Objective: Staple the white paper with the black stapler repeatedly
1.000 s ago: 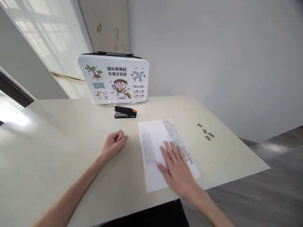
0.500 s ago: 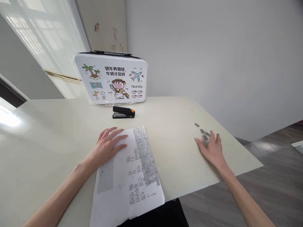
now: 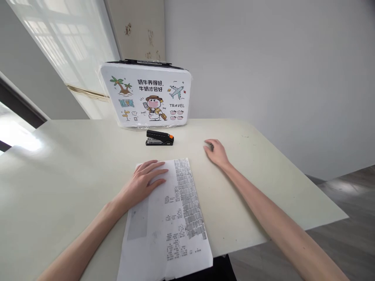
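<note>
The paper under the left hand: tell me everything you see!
The paper is white, with small dark print too tiny to read, a grey block on its left and a grey patterned strip down its right side. It lies mostly flat on the pale table, its near right corner poking past the edge; the frame cuts off its near left corner. The left hand rests on its far left part, fingers spread.

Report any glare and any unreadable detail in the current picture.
Head view: strong glare washes out the far-left edge of the table; head view: window-like light streaks on the pale panel, upper left; head view: fine print on the paper is too small to read.
</note>
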### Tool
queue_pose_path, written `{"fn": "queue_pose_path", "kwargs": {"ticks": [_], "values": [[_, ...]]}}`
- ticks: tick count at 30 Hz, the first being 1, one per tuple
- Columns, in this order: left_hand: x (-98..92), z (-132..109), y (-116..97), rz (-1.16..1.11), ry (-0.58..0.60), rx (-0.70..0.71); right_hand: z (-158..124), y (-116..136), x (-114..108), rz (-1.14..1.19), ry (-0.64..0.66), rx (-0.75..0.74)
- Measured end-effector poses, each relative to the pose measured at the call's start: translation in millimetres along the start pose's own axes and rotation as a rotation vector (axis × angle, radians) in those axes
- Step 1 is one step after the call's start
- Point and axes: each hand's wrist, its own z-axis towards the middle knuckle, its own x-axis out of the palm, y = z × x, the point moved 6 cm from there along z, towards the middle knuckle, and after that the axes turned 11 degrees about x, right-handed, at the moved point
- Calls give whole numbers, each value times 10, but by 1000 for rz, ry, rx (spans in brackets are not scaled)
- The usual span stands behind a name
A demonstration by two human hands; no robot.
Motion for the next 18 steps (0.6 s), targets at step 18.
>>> {"fn": "queue_pose_path", "kwargs": {"ticks": [18], "values": [[-13,-14,-50,32,1,-1,-156,957,1001,600,313,55]]}}
